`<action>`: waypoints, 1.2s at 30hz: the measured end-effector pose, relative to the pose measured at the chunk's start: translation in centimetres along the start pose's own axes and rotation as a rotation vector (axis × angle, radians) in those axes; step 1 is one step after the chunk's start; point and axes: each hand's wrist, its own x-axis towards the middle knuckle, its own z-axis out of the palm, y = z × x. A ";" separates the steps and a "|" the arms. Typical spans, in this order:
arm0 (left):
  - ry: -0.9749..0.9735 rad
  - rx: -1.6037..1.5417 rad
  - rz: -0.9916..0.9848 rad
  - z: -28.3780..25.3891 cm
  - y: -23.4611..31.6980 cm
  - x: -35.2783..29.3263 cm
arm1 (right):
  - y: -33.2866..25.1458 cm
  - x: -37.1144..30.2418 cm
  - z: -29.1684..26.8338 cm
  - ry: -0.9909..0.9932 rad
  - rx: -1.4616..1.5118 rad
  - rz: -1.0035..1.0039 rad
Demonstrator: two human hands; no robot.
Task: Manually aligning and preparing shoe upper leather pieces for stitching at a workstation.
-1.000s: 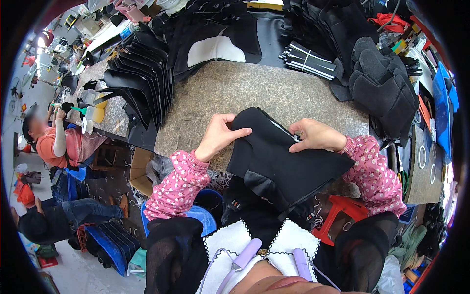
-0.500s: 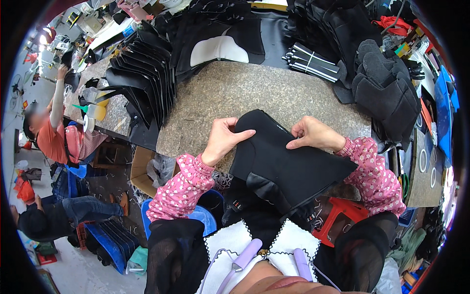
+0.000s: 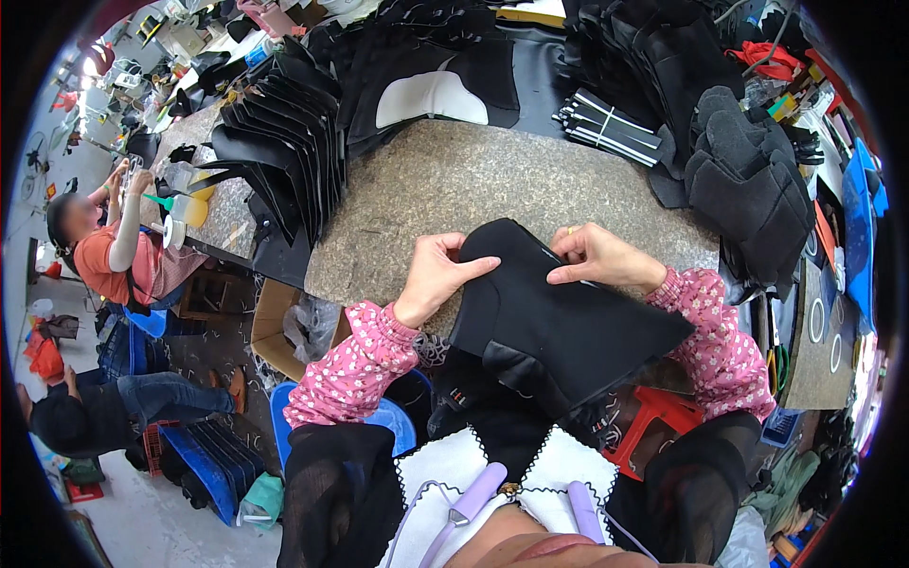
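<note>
A black fabric piece [image 3: 530, 303], seemingly layered and shaped with a rounded upper end, hangs between my hands over the near edge of the worktable. My left hand [image 3: 437, 275] pinches its upper left edge, thumb lying on the front face. My right hand [image 3: 601, 260] grips the upper right edge between thumb and bent fingers; a pale strip shows along that edge. A shiny black flap [image 3: 516, 364] sticks out low on the piece. The fingers behind the fabric are hidden.
The speckled worktable [image 3: 426, 180] lies ahead. Stacked black panels [image 3: 284, 151] stand at its left, dark grey felt-like pieces [image 3: 748, 180] at its right. A tied bundle of strips [image 3: 606, 128] and a white panel [image 3: 431, 99] lie at the back. Another person [image 3: 114, 246] sits far left.
My right thumb and fingers have shifted slightly along the upper right edge, and the fabric piece sits a little lower. The seated person on the left has lowered a raised arm.
</note>
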 end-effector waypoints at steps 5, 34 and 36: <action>-0.033 0.051 -0.006 0.3 0.3 -0.4 | 0.5 0.4 0.3 -0.024 0.066 0.062; 0.093 -0.025 0.142 1.0 0.3 0.1 | -0.2 0.7 0.4 -0.019 0.119 -0.022; 0.088 -0.044 0.145 1.2 0.5 0.1 | -0.8 0.9 0.4 -0.020 0.077 -0.078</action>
